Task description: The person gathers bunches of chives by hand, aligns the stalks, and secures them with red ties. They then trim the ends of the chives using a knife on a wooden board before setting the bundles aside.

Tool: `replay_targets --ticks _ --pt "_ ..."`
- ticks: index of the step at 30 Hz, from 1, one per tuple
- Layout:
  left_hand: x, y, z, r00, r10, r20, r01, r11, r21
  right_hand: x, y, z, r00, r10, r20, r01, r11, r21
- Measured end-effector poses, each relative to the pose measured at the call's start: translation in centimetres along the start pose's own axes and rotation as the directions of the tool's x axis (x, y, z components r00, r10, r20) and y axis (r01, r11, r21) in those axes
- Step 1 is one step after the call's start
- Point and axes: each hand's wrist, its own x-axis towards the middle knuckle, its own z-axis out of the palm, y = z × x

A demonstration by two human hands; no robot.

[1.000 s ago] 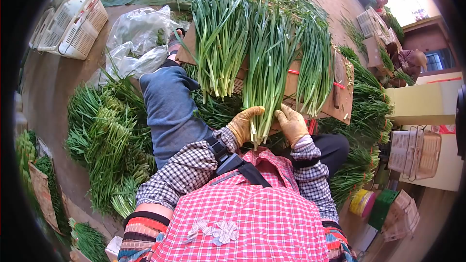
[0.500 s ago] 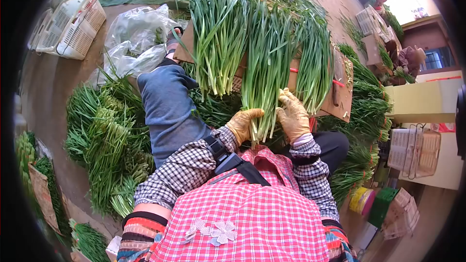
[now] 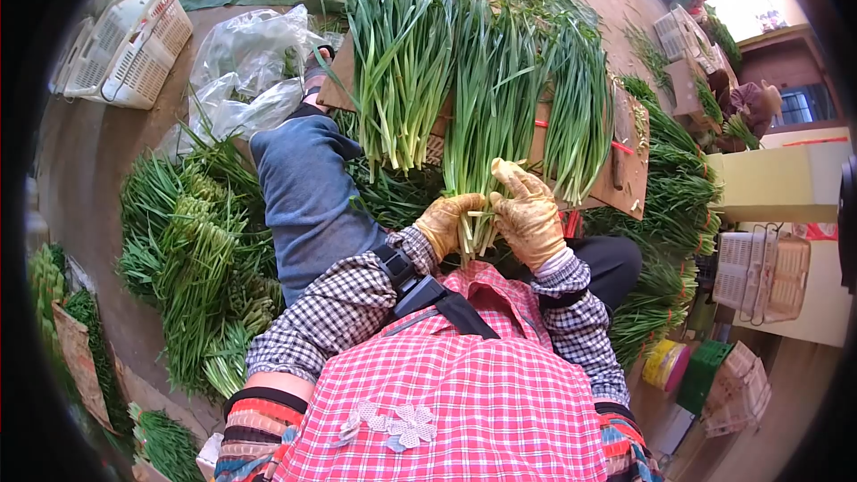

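Note:
A bunch of garlic chives [image 3: 495, 107] lies on the board in front of me, its pale stem ends pointing toward my body. My left hand [image 3: 449, 225], in a stained yellow glove, is closed around the stems from the left. My right hand [image 3: 528, 221], gloved alike, is against the right side of the same stems, its bent fingers and thumb gripping there. Cut-looking stem ends [image 3: 476, 236] stick out between the hands. More chives [image 3: 402, 80] lie to the left on the board, and another bunch [image 3: 578, 116] to the right.
The brown board [image 3: 636, 183] carries a long brown, knife-like tool [image 3: 619, 129] and red ties. Chive heaps [image 3: 201, 259] lie left, with tied bunches [image 3: 669, 178] right. A plastic bag [image 3: 250, 54] and white crate [image 3: 134, 45] stand upper left. Another person [image 3: 754, 107] is at upper right.
My right hand has moved slightly left and up, closer over the stems. My left hand has shifted a little up and left, still around the chives. Stem ends now show bunched between the hands.

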Motion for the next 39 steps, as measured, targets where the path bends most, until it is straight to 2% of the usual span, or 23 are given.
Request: replay_targets --ticks 2,5,7,10,11,13,15,18,19,20,22,24,26,28,31,34,35,36,37,38,39 --pt "0.4 -0.3 -0.1 0.999 0.042 -0.031 -0.043 0.998 -0.045 0.0 -0.1 0.1 0.999 0.015 -0.039 -0.012 0.996 0.086" --pt "-0.2 0.2 -0.2 0.994 0.008 0.107 -0.009 1.0 0.008 0.0 -0.7 -0.6 0.996 0.047 -0.081 -0.025 0.966 0.258" --pt "-0.5 0.0 0.5 0.997 0.06 0.057 -0.062 0.998 0.02 0.0 -0.7 -0.4 0.994 0.06 -0.089 -0.028 0.945 0.325" --pt "-0.4 -0.4 0.7 0.992 0.127 -0.02 -0.125 0.989 0.078 -0.1 -1.2 -0.9 0.999 0.026 -0.044 -0.013 0.962 0.272" --pt "0.0 -0.3 0.4 0.991 0.13 -0.038 -0.126 0.988 0.093 -0.4 -1.4 -1.1 1.0 0.016 0.018 -0.019 0.972 0.233" --pt "-0.3 -0.3 1.1 0.983 0.129 -0.131 -0.121 0.99 0.067 -0.6 -2.1 -2.1 0.988 0.079 0.132 -0.118 0.939 0.322" --pt "-0.3 -0.2 0.9 0.984 0.107 -0.14 -0.093 0.991 0.098 -0.8 -2.3 -2.8 0.972 0.098 0.213 -0.185 0.881 0.435" --pt "-0.5 -0.1 1.0 0.986 0.103 -0.132 -0.087 0.989 0.118 -1.2 -1.6 -5.0 0.98 0.114 0.165 -0.2 0.625 0.755" --pt "-0.8 0.0 1.7 0.986 0.1 -0.13 -0.088 0.991 0.099 -1.7 -1.8 -5.0 0.962 0.237 0.137 -0.212 0.328 0.921" --pt "-1.0 0.0 2.1 0.987 0.098 -0.129 -0.088 0.993 0.081 -1.0 -2.8 -7.2 0.938 0.321 0.13 -0.209 0.226 0.952" --pt "-0.3 -0.2 1.2 0.989 0.095 -0.117 -0.089 0.994 0.056 -1.6 -1.7 -8.1 0.913 0.403 -0.06 0.007 0.13 0.991" --pt "0.1 -0.2 0.7 0.99 0.091 -0.105 -0.086 0.995 0.049 -2.3 -1.1 -10.4 0.831 0.535 -0.156 0.161 0.038 0.986" --pt "0.3 -0.1 0.5 0.992 0.089 -0.094 -0.083 0.995 0.06 -3.3 0.9 -12.1 0.83 0.476 -0.29 0.339 -0.018 0.94" --pt "0.4 -0.1 0.3 0.996 0.08 -0.048 -0.078 0.996 0.036 -4.4 1.2 -14.0 0.747 0.571 -0.34 0.465 -0.082 0.882" --pt "0.4 0.1 0.3 0.997 0.057 -0.05 -0.058 0.998 0.0 -5.2 0.5 -15.9 0.705 0.614 -0.355 0.584 -0.217 0.782" --pt "0.4 0.1 0.3 0.999 0.041 -0.014 -0.041 0.998 -0.046 -6.9 1.7 -16.2 0.745 0.593 -0.304 0.552 -0.293 0.781" --pt "0.4 0.1 0.3 0.999 0.038 0.01 -0.038 0.997 -0.064 -7.0 2.3 -15.6 0.801 0.508 -0.317 0.525 -0.344 0.778" --pt "0.4 0.2 0.3 0.999 0.033 0.024 -0.031 0.997 -0.07 -7.5 2.3 -14.8 0.846 0.491 -0.206 0.409 -0.353 0.842" --pt "0.4 0.3 0.3 0.999 0.027 0.038 -0.024 0.997 -0.076 -7.4 1.3 -14.0 0.83 0.554 -0.065 0.084 -0.008 0.996" --pt "0.3 0.3 0.4 0.998 0.02 0.052 -0.016 0.997 -0.081 -5.7 -0.1 -14.2 0.864 0.466 0.189 -0.321 0.221 0.921" --pt "0.3 0.3 0.6 0.999 0.025 0.047 -0.021 0.998 -0.067 -5.6 0.3 -12.5 0.767 0.459 0.449 -0.636 0.446 0.63"
